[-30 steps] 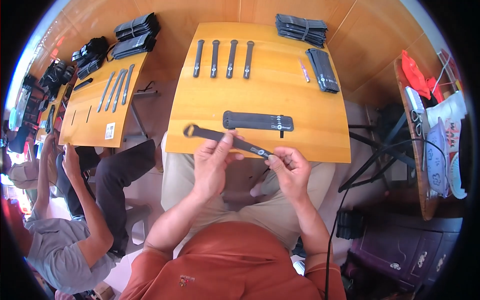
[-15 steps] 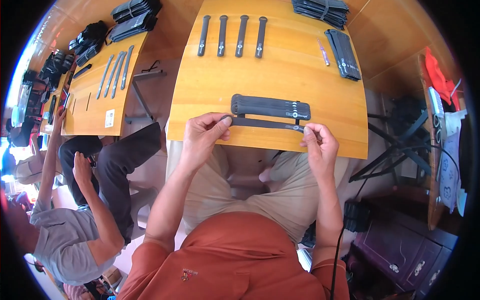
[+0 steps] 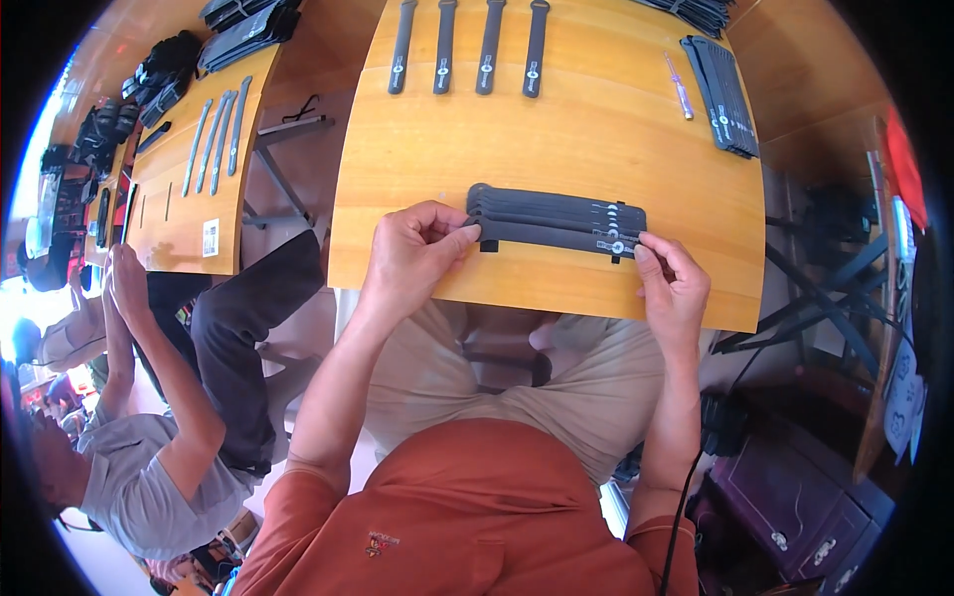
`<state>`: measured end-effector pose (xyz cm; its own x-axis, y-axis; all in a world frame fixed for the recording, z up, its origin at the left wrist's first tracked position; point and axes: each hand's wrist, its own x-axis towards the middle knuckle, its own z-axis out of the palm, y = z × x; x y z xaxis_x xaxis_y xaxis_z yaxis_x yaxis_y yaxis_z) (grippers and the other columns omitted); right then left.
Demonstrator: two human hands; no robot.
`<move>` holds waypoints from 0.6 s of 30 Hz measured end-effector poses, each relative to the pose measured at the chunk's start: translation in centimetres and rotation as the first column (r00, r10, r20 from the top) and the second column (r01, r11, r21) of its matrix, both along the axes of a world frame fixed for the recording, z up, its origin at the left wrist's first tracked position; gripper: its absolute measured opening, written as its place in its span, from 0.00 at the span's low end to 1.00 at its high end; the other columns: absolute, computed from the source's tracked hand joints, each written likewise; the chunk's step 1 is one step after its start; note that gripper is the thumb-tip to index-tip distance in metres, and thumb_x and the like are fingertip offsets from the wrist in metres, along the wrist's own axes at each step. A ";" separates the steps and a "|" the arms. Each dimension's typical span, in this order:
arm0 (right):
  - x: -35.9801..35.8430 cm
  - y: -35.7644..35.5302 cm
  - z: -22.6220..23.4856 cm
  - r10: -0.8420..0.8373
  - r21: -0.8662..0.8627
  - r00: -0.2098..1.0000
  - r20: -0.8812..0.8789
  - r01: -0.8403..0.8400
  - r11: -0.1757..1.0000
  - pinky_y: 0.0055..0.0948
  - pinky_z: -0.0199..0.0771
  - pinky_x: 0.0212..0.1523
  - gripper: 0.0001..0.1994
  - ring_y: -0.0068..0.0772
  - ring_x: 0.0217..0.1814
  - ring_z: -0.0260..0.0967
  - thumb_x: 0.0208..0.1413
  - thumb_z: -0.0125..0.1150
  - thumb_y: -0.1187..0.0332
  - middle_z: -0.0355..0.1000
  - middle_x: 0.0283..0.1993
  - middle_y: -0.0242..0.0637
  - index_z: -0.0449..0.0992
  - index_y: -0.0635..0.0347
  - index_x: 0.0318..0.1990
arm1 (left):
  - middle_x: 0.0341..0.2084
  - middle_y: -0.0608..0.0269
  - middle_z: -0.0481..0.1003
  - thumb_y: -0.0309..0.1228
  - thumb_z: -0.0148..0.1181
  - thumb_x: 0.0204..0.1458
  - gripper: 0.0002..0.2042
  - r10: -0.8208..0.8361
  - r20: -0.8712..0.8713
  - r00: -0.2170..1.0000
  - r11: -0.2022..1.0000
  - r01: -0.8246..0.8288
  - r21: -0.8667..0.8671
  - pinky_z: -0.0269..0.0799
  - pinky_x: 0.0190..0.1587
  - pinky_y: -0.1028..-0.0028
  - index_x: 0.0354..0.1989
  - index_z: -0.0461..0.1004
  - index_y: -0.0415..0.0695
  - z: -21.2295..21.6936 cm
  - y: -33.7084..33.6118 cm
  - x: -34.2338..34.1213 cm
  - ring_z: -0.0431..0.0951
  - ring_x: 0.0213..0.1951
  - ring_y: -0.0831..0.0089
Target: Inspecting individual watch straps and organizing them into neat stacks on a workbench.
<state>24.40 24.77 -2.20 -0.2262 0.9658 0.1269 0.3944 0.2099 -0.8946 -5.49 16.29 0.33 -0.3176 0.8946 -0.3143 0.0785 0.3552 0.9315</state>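
A dark grey strap (image 3: pixel 552 236) with a rounded end is stretched sideways between my hands. My left hand (image 3: pixel 419 250) pinches its left end, and my right hand (image 3: pixel 676 283) pinches the right end near a pale printed mark. It lies along the near edge of a stack of overlapping matching straps (image 3: pixel 556 206) on the wooden table (image 3: pixel 417 159). Short black tabs (image 3: pixel 489 246) poke out under the stack on the near side. Farther back, several single straps (image 3: pixel 488 50) lie spaced apart in a row, pointing away from me.
At the far right are a bundle of dark straps (image 3: pixel 719 96) and a thin purple screwdriver-like tool (image 3: pixel 679 87). Another dark bundle (image 3: pixel 691 10) sits at the back edge. On the left, a co-worker (image 3: pixel 149 467) sits by a second table (image 3: pixel 224 204) with more straps.
The held strap has gone from just in front of the stack to lying against its near edge. My view has shifted slightly. The co-worker's hands have come together.
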 end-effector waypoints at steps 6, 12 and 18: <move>-0.3 0.2 1.0 0.015 -0.130 1.000 -0.026 -0.019 0.991 0.20 0.68 0.25 0.09 0.17 0.25 0.67 0.65 0.65 0.73 0.76 0.33 0.33 0.82 0.70 0.47 | 0.27 0.66 0.81 0.26 0.66 0.62 0.08 -0.015 0.005 1.000 1.000 0.015 0.001 0.74 0.32 0.82 0.43 0.81 0.32 -1.0 -0.1 -0.6 0.77 0.27 0.84; -0.5 0.5 0.8 -0.005 -0.156 1.000 -0.008 0.004 0.988 0.18 0.66 0.23 0.09 0.16 0.24 0.66 0.65 0.64 0.73 0.76 0.34 0.32 0.82 0.70 0.48 | 0.26 0.65 0.81 0.25 0.65 0.61 0.07 0.003 -0.040 0.999 0.997 -0.006 -0.075 0.74 0.32 0.82 0.42 0.82 0.32 -0.2 0.6 0.0 0.77 0.27 0.84; -0.6 0.6 0.7 -0.026 -0.158 1.000 0.010 0.027 0.987 0.19 0.64 0.22 0.08 0.15 0.22 0.65 0.64 0.65 0.74 0.75 0.31 0.31 0.82 0.70 0.46 | 0.26 0.64 0.81 0.25 0.66 0.60 0.07 -0.018 -0.094 0.995 0.997 0.011 -0.078 0.74 0.31 0.82 0.41 0.82 0.32 -0.5 0.6 0.0 0.78 0.26 0.84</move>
<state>23.83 25.38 -1.46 -0.2008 0.9792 -0.0297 0.4050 0.0554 -0.9126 -5.53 16.94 -0.21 -0.3366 0.8735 -0.3517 0.1708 0.4239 0.8895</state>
